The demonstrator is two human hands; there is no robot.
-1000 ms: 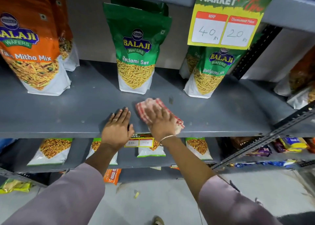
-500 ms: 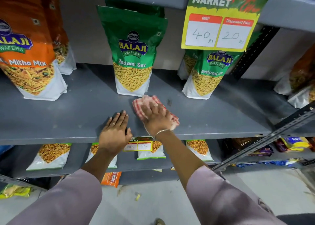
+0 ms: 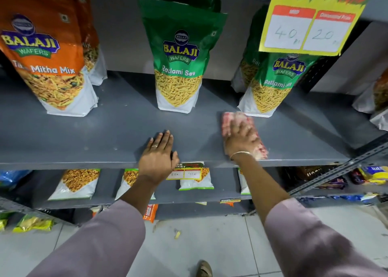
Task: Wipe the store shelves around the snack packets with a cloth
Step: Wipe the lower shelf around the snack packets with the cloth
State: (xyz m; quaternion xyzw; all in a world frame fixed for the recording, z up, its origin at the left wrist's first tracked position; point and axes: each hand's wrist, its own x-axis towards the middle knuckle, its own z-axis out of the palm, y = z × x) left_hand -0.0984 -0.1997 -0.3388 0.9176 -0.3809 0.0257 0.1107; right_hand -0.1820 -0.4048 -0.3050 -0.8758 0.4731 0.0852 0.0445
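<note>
A grey metal shelf (image 3: pixel 109 134) holds upright snack packets. My right hand (image 3: pixel 241 139) presses a red-and-white checked cloth (image 3: pixel 260 148) flat on the shelf, just in front of the right green Ratlami Sev packet (image 3: pixel 270 88). The cloth is blurred with motion. My left hand (image 3: pixel 157 157) lies flat, fingers together, on the shelf's front edge below the middle green Ratlami Sev packet (image 3: pixel 180 67). An orange Mitha Mix packet (image 3: pixel 48 62) stands at the left.
A yellow price card (image 3: pixel 308 27) hangs from the shelf above, over the right green packet. More packets stand at the far right (image 3: pixel 375 100). A lower shelf (image 3: pixel 163 195) carries small packets and a price tag (image 3: pixel 184 171). A slotted metal upright (image 3: pixel 340 171) crosses at the right.
My right hand has swept the cloth to the right along the shelf, from in front of the middle green packet to in front of the right one. My left hand stays planted.
</note>
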